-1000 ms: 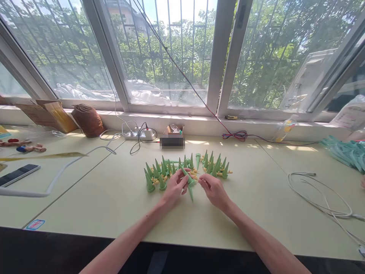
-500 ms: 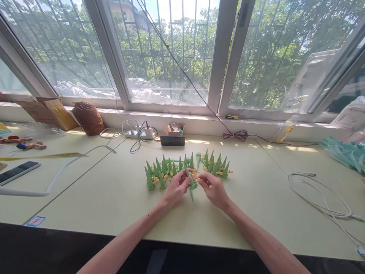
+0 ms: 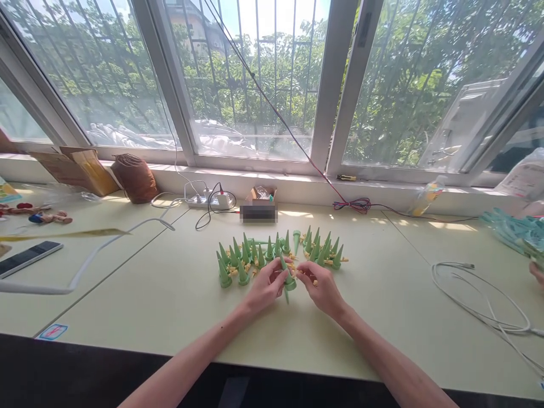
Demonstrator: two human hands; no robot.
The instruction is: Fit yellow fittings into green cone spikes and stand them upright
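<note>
My left hand (image 3: 267, 288) is closed round a green cone-shaped spike (image 3: 290, 283) with a wide collar, held tilted above the table. Close against it, my right hand (image 3: 321, 286) pinches a small yellow piece (image 3: 294, 272) at the side of the spike; the fingers partly hide it. Another yellow bit (image 3: 315, 282) shows under the right hand's fingers. Behind both hands stand several more green spikes (image 3: 225, 276), points up, many with small yellow valve-like parts (image 3: 344, 259) at the base. A single spike (image 3: 296, 240) lies point toward me between the two groups.
At the back are a small open carton (image 3: 264, 194), a power strip (image 3: 202, 201), coiled red and black wire (image 3: 357, 205) and a bottle (image 3: 428, 196). A white cable (image 3: 480, 306) lies right, a phone (image 3: 29, 258) left. Another person's hand (image 3: 538, 273) shows at the right edge.
The view has shifted slightly. Both hands stay together, the held spike a little more upright. Another person's hand with a green item has come in at the right edge.
</note>
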